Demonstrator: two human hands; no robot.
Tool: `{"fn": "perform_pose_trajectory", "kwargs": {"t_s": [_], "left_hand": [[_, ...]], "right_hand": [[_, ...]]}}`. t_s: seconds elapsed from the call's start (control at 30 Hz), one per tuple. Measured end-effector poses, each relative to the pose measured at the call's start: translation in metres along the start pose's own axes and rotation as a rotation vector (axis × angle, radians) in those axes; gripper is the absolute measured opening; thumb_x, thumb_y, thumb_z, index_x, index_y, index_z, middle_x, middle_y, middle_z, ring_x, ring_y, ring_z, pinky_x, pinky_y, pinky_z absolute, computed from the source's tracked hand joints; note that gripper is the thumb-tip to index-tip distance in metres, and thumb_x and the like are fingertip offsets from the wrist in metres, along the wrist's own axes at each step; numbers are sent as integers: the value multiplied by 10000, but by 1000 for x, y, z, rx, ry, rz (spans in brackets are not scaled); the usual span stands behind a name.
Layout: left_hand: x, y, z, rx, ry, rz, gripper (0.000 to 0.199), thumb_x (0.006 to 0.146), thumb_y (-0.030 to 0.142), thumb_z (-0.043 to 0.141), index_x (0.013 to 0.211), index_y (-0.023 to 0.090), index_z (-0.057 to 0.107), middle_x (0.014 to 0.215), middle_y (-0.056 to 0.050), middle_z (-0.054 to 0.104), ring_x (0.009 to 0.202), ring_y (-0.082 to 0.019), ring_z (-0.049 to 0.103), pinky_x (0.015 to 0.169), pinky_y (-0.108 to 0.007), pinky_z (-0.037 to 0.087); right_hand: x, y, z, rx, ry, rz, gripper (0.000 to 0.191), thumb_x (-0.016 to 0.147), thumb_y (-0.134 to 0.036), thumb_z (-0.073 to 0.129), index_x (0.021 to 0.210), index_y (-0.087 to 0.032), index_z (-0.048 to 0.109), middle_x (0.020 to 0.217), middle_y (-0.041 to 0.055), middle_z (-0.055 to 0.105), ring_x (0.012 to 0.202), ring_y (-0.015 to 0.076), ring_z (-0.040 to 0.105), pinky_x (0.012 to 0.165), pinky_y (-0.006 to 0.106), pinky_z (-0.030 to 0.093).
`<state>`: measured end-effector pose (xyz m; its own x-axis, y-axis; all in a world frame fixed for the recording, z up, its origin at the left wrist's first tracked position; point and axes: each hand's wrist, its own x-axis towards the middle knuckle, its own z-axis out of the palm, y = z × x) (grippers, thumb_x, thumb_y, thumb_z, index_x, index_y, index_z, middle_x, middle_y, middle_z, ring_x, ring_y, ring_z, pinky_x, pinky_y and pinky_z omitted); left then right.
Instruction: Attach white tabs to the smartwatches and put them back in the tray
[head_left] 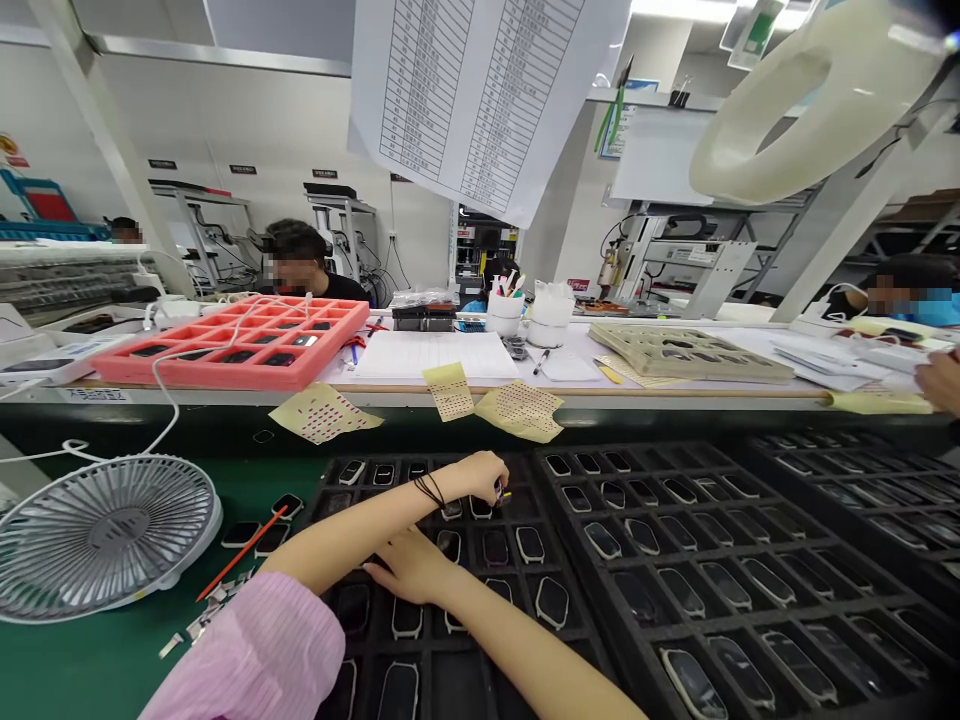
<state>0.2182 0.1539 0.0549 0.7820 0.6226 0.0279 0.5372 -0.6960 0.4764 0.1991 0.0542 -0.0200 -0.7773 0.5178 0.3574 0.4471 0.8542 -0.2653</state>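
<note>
Three black trays (pixel 577 480) lie edge to edge, rounded devices (pixel 551 602) in rows of cells; too many, partly hidden, for a firm count. Left hand (pixel 472 480) pinches something small, mostly hidden, above the left tray's upper rows. Right hand (pixel 409 565) half open, holding nothing visible, low over that tray. Left of its edge, green mat (pixel 97 660): one fan (pixel 105 535), one orange stick (pixel 241 553).

Electronics assembly workshop: green workbench (pixel 90 660), black trays of housings (pixel 645 628)
</note>
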Motion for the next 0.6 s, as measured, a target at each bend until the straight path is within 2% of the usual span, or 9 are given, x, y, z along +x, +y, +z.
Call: {"fn": "perform_pose_trajectory", "kwargs": {"t_s": [0.1, 0.2, 0.3, 0.37, 0.47, 0.53, 0.6], "left_hand": [[-6, -2, 2, -96, -19, -64, 311, 403, -30, 754, 604, 206, 727, 593, 3, 679, 641, -195, 615, 666, -261, 439], [-10, -5, -2, -240, 8, -102, 324, 371, -25, 774, 589, 210, 729, 577, 17, 667, 630, -180, 594, 674, -258, 433], [-20, -13, -15, -435, 85, -125, 337, 384, 86, 844, 684, 213, 756, 643, 21, 685, 666, -168, 591, 695, -245, 435], [-32, -23, -23, -592, 165, -151, 374, 428, 174, 867, 786, 205, 764, 720, 12, 703, 716, -169, 602, 716, -242, 446], [-56, -44, -24, -857, 331, -222, 425, 582, 253, 827, 988, 177, 730, 900, -33, 718, 823, -180, 626, 778, -260, 470], [-73, -58, -15, -1032, 437, -279, 424, 685, 267, 772, 1086, 158, 686, 991, -64, 705, 865, -182, 640, 823, -282, 482], [-86, -68, -3, -1188, 509, -323, 374, 747, 262, 731, 1098, 150, 671, 1009, -76, 700, 871, -178, 653, 859, -306, 494]], "right_hand": [[-1, 1, 2, -34, 11, -5, 394, 929, -328, 488, 1255, -111, 525, 1328, 160, 558, 1252, 278, 470, 1054, 431, 357], [0, 0, 2, -93, 118, -48, 352, 917, -329, 503, 1212, -145, 560, 1285, 135, 590, 1219, 262, 495, 1013, 411, 398], [0, 0, -3, -163, 257, -88, 235, 894, -275, 506, 1069, -175, 628, 1052, 87, 681, 1003, 224, 603, 848, 348, 492], [-1, 2, -10, -188, 308, -106, 189, 873, -233, 495, 965, -178, 651, 856, 60, 683, 806, 205, 623, 703, 320, 511], [-5, 12, -27, -208, 405, -135, 182, 852, -231, 497, 934, -187, 652, 739, 47, 638, 665, 197, 594, 588, 316, 498], [-10, 24, -38, -205, 509, -112, 188, 853, -211, 496, 969, -194, 643, 762, 57, 627, 677, 202, 598, 605, 331, 513], [-14, 38, -48, -183, 631, -24, 247, 870, -132, 448, 1043, -177, 619, 873, 103, 636, 810, 230, 618, 716, 388, 533]]}}
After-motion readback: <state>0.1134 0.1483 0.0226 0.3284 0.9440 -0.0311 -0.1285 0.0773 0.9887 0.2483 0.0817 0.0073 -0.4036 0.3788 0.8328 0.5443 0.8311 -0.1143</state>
